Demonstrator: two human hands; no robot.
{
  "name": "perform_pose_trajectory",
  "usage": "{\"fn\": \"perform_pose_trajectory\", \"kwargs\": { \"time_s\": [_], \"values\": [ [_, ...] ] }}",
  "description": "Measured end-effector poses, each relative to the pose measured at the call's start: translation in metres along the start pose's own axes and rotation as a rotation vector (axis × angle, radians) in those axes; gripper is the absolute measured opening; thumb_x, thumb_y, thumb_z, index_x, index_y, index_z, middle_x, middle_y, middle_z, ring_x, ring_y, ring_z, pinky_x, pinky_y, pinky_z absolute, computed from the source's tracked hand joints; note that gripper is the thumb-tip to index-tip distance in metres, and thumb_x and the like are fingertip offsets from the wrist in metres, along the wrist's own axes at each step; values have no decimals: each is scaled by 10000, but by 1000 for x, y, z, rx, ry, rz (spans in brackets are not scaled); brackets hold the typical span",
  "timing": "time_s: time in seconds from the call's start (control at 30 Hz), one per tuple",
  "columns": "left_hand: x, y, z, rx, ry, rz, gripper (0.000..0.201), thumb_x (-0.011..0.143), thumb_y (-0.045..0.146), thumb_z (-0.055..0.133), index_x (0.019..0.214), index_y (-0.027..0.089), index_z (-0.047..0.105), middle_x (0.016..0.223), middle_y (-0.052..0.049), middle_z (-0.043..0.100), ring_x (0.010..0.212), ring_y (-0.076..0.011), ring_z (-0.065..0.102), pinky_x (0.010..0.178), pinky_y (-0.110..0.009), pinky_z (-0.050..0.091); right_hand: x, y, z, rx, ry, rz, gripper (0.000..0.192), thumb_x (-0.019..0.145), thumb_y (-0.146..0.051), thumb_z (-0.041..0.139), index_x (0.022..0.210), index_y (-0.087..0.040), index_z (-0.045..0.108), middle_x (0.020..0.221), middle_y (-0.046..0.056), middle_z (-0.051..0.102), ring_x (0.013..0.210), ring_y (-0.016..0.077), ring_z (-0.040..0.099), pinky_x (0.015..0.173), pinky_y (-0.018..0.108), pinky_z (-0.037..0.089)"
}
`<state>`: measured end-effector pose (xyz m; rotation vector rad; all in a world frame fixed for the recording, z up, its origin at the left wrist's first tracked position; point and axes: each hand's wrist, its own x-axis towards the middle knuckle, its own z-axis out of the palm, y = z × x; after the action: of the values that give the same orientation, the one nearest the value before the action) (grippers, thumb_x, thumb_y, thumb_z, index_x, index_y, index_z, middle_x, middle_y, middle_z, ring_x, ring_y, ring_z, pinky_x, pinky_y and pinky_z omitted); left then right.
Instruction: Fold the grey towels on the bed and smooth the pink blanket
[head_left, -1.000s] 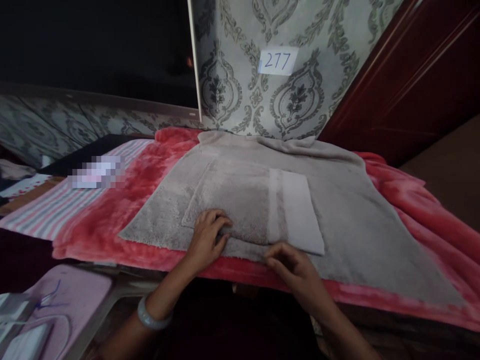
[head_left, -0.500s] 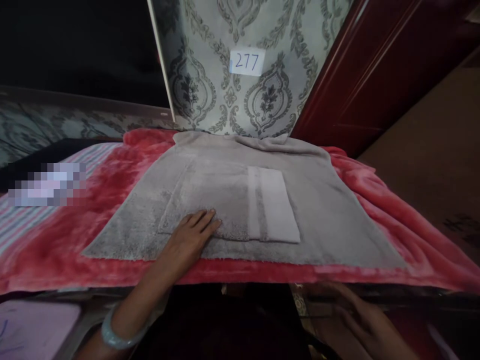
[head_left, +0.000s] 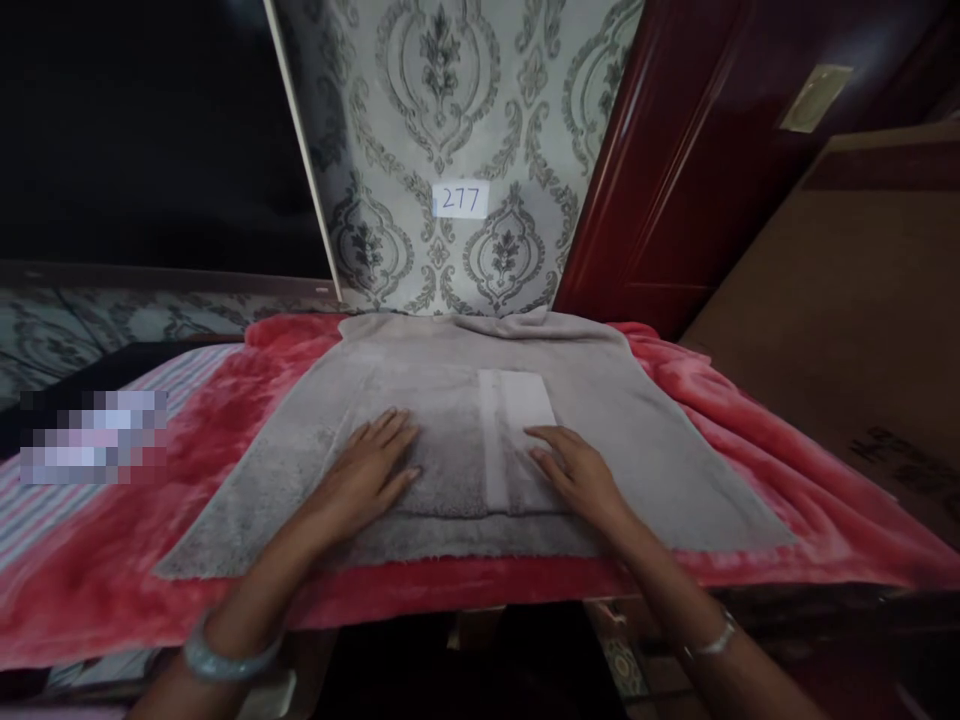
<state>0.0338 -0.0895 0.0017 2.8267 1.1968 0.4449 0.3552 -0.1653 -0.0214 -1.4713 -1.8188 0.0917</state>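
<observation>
1. Grey terry cloth made up the folded towel, which lay flat near the front middle of a larger grey towel spread beneath it.
2. Its right part carried a paler band with a narrow stripe running front to back.
3. Left hand rested palm down on the left part of the folded towel, fingers stretched out and slightly spread, gripping nothing.
4. Right hand rested palm down on the right part, over the near end of the paler band, fingers likewise extended and flat, closed on nothing.
5. Both hands lay roughly level with each other, well apart, with bare grey pile between them.
6. A pale bangle circled the left wrist, and a thin silvery bracelet the right.
7. The larger towel covered a red plush blanket that showed on both sides and along the front edge.
8. A striped cloth lay at the far left, beside a blurred patch.
9. Behind the towels stood a wall with grey damask wallpaper, bearing a small white label that read 277.
10. A dark red door stood to the right of the wallpaper.
</observation>
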Motion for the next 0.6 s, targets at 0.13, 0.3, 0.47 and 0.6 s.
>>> {"fn": "perform_pose_trajectory", "kwargs": {
  "time_s": [0.13,0.3,0.47,0.6],
  "values": [
    [35,-12,4,85,-71,-124,669,963,516,449,1555,222,342,1657,-129,187,1538,-336,139,1214,-612,198,37,12,30,-162,-117,65,597,962,-439,469,1502,-185,448,1542,149,450,1436,298,395,1158,518,342],
    [45,-24,28,196,-129,-243,680,966,557,415,1563,242,329,1655,-123,208,1530,-368,155,1208,-626,175,38,17,48,-368,-301,201,632,994,-472,420,1560,-197,358,1640,125,264,1521,314,209,1202,558,221],
    [43,-25,33,205,-119,-232,689,965,590,386,1566,261,320,1657,-112,218,1528,-367,170,1203,-625,184,34,26,49,-361,-277,194,599,1005,-483,402,1546,-226,390,1632,109,289,1515,302,234,1199,558,232],
    [43,-24,31,194,-109,-230,691,965,596,377,1568,264,315,1660,-103,216,1531,-363,162,1203,-624,184,29,28,44,-284,-268,159,553,1002,-446,422,1482,-182,496,1584,132,385,1484,310,312,1188,533,288]
  ]
}}
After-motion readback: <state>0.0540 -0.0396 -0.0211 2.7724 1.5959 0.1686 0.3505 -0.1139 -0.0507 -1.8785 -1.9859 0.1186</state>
